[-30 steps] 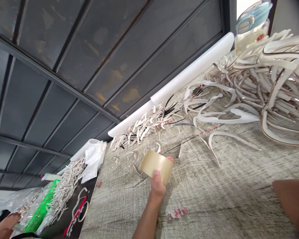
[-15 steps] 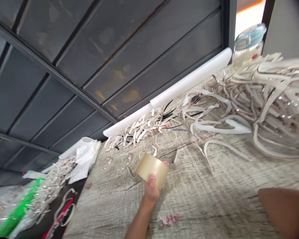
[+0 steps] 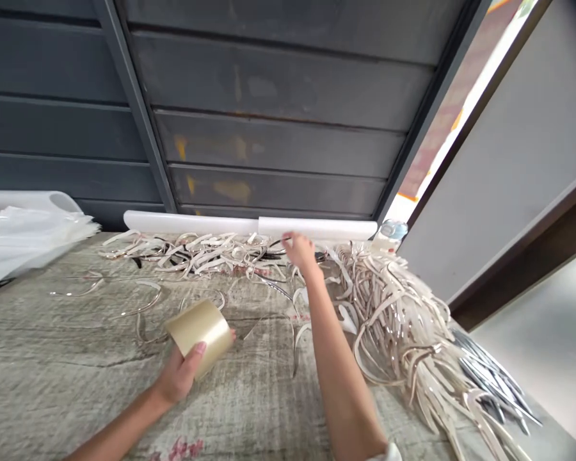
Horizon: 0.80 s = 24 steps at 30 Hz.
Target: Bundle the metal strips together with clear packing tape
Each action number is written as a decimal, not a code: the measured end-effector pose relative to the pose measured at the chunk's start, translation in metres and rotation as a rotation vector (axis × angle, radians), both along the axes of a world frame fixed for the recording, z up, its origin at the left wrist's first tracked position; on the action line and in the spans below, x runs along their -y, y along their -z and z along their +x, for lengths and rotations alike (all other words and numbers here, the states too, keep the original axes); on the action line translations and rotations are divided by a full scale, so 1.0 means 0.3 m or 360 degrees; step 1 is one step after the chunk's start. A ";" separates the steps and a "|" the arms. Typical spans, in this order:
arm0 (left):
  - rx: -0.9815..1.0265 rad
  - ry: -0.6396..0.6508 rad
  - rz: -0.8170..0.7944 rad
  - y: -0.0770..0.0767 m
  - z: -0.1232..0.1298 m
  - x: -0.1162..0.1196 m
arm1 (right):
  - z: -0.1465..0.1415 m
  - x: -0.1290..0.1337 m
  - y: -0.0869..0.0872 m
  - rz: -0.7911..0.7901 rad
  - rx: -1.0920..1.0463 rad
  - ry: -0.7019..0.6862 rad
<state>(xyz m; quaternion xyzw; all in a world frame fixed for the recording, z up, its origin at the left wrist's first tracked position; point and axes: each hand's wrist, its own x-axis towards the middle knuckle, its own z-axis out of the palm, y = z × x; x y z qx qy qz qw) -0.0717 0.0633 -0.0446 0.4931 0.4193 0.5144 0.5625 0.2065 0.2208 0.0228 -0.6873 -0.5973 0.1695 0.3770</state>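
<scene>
Left grip (image 3: 180, 374) curls around a roll of clear amber packing tape (image 3: 200, 336), its fingers pressed against the outer wall and the roll tilted just above the worktop (image 3: 62, 358); no print or label can be read on the tape. Right grip (image 3: 300, 251) is the big change: a moment ago it sat at the near edge of the view, and now it stretches across the worktop on a bare forearm, fingers bunched together at the far side. A thin dark strip (image 3: 278, 242) runs just beside those fingers, but whether they pinch it cannot be told. Between the two arms lie a few thin wire loops (image 3: 144, 301) and loose curved strips, with faded pink marks (image 3: 177, 449) on the wood-grain surface by the near edge. To the right, a large heap of cream, metallic-edged strips (image 3: 393, 320) spills toward a bundle of darker metal strips (image 3: 494, 384). Farther off, a low row of the same strips (image 3: 192, 253) lines the back of the worktop, in front of a white foam tube (image 3: 249, 225). A stack of clear plastic bags (image 3: 24, 237) lies at the far left, a bottle with a pale blue cap (image 3: 392, 229) stands at the far end, unreadable, and dark corrugated metal panels (image 3: 269, 96) close off the view.
</scene>
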 end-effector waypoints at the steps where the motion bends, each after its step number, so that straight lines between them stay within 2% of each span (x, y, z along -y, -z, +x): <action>1: -0.0023 0.0013 0.0020 0.007 -0.004 -0.002 | -0.011 -0.008 0.015 -0.0056 0.0121 -0.0014; 5: -0.0079 0.0048 0.0112 0.034 -0.016 -0.012 | -0.056 -0.025 0.117 -0.0247 0.0520 0.0047; 8: -0.0129 0.0110 0.0135 0.040 -0.020 -0.013 | -0.051 -0.035 0.161 -0.0288 0.0700 0.0162; 12: -0.0158 0.0188 0.0149 0.027 -0.016 -0.011 | -0.004 -0.050 0.153 -0.0374 0.0838 0.0272; 17: -0.0212 0.0201 0.0284 0.007 -0.011 -0.010 | 0.026 -0.057 0.146 -0.0523 0.0909 0.0211; 24: -0.0235 0.0179 0.0286 0.002 -0.013 -0.001 | 0.033 -0.044 0.158 -0.0473 0.0959 0.0190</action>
